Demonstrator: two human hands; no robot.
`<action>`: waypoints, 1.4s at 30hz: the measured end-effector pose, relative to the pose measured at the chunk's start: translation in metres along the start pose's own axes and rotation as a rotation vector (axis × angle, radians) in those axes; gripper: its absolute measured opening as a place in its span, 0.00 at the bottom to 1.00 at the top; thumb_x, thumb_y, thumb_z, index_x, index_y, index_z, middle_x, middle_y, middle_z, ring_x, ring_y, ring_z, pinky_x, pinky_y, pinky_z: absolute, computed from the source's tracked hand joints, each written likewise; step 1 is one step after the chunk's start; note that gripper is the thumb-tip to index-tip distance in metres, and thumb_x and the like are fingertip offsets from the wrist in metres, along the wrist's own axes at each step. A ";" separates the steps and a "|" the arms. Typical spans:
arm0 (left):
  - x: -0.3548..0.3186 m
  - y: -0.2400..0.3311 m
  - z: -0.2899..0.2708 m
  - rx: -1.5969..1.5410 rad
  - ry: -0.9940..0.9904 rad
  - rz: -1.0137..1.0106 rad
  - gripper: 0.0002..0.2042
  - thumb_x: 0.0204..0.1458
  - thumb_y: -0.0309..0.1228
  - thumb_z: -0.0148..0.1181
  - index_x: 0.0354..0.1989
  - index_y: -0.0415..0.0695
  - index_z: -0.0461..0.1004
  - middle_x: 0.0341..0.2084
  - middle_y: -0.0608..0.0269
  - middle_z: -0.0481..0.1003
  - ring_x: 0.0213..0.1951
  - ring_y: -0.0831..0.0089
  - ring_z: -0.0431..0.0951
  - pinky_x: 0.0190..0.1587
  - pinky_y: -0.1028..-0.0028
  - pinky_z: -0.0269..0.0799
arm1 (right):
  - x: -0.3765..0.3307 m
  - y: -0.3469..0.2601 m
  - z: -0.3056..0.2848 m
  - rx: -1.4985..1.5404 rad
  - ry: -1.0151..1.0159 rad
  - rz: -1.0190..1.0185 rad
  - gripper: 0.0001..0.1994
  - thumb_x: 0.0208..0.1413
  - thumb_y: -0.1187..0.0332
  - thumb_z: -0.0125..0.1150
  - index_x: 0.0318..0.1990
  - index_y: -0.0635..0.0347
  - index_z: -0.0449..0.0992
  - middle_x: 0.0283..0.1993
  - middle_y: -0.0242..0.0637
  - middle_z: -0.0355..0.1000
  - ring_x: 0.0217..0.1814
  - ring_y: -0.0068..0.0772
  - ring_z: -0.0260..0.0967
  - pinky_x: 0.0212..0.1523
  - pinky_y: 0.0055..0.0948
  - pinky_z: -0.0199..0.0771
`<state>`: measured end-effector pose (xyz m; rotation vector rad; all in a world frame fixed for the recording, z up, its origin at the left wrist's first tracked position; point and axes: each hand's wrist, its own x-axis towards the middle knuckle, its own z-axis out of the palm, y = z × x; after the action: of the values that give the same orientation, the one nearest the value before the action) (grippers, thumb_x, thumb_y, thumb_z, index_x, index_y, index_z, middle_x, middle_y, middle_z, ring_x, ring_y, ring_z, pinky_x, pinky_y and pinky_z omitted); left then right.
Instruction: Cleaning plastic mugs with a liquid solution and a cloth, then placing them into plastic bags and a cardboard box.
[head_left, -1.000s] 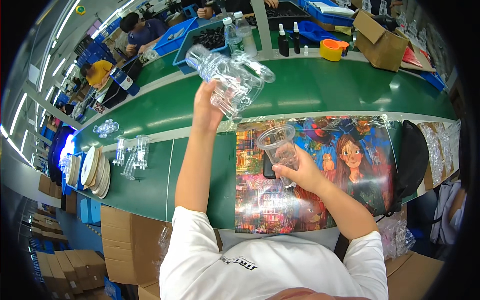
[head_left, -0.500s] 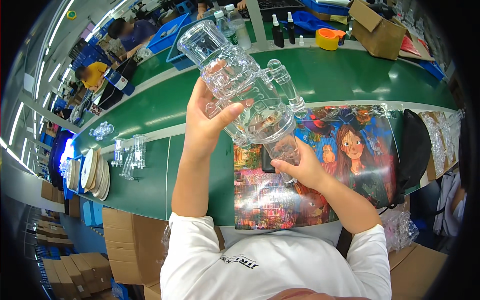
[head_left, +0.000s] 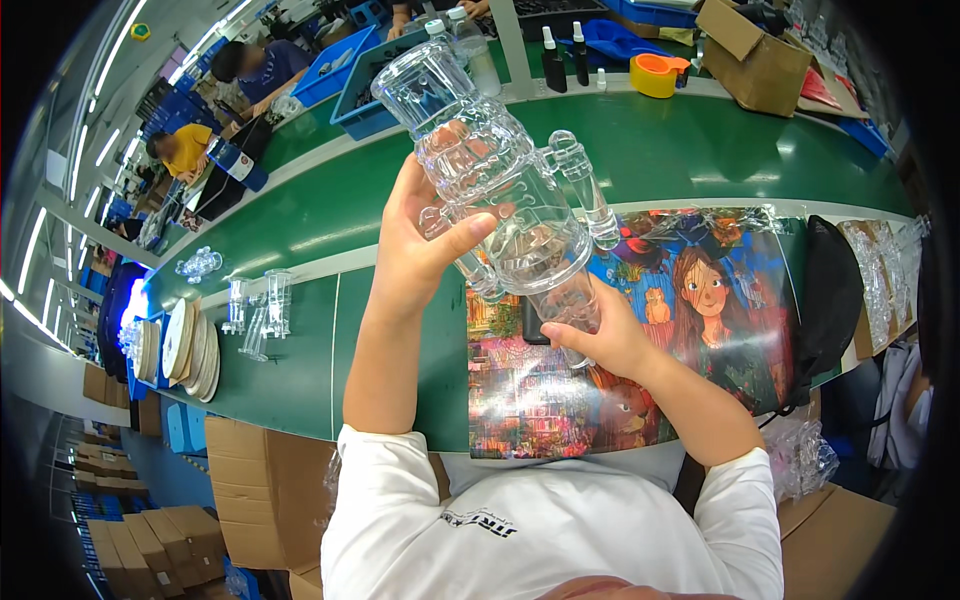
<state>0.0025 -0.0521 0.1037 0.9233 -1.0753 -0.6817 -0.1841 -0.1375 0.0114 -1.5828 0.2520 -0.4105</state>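
Observation:
A large clear plastic figure (head_left: 530,212) with jointed arms and a wide cylindrical top hangs tilted above the bench, its top toward the far left. My left hand (head_left: 436,225) is wrapped round its upper body, thumb in front; the fingers behind show through the plastic. Lower down, my right hand (head_left: 605,330) grips a clear leg (head_left: 568,305) at the figure's base. Beneath lies a glossy printed mat (head_left: 640,390) with a cartoon girl and animals. A dark flat object (head_left: 536,322) on the mat is partly covered by the leg.
Loose clear parts (head_left: 265,312) and round spools (head_left: 190,345) lie at the left. Across the bench stand dark spray bottles (head_left: 554,65), orange tape (head_left: 655,76), blue bins (head_left: 365,112) and an open carton (head_left: 755,65). A black bag (head_left: 830,300) sits at the right. Two people work at the far left.
The figure's top has shifted a little to the right and down, and my left hand has moved right with it. My right hand keeps its hold on the leg.

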 end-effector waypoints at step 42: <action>-0.034 0.034 0.021 -0.413 0.041 0.434 0.37 0.44 0.45 0.55 0.59 0.42 0.46 0.27 0.57 0.65 0.29 0.62 0.70 0.38 0.61 0.69 | -0.016 -0.012 0.017 -0.180 -0.332 -0.163 0.34 0.41 0.61 0.68 0.55 0.64 0.60 0.27 0.33 0.72 0.29 0.24 0.71 0.34 0.23 0.69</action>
<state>-0.0278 -0.0143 0.1234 0.3308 -1.0044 -0.4915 -0.1931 -0.1147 0.0217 -1.8263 -0.0980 -0.2484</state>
